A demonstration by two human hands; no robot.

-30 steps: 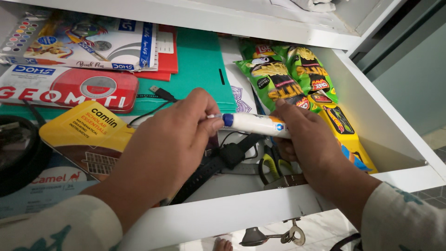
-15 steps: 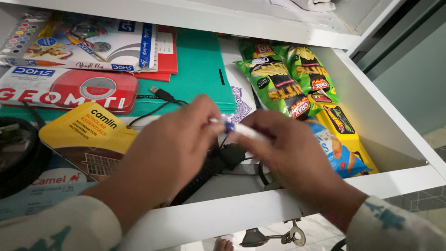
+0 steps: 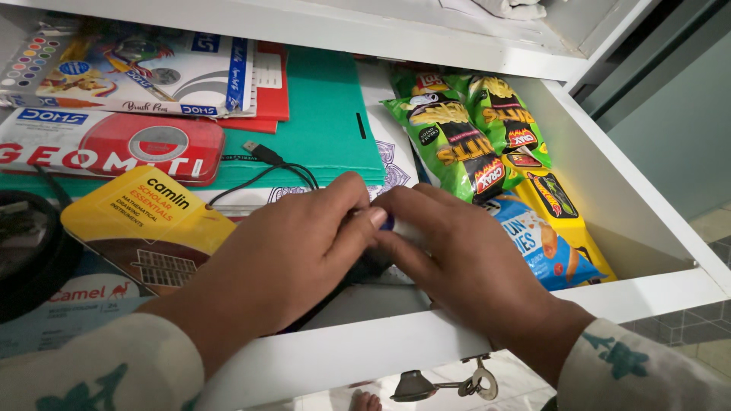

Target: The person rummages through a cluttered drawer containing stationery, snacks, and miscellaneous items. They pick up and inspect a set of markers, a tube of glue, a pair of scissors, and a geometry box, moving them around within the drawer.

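The left hand (image 3: 293, 251) and right hand (image 3: 457, 262) have been brought together over the open white drawer (image 3: 426, 339). The blue-capped white tube (image 3: 388, 222), plainly displayed a second ago, is now almost hidden, pinched between both grips.

Glossy foil snack packets (image 3: 457, 144) are gleaming beside a shiny yellow tin (image 3: 145, 224) in the smooth white-painted drawer (image 3: 647, 289).
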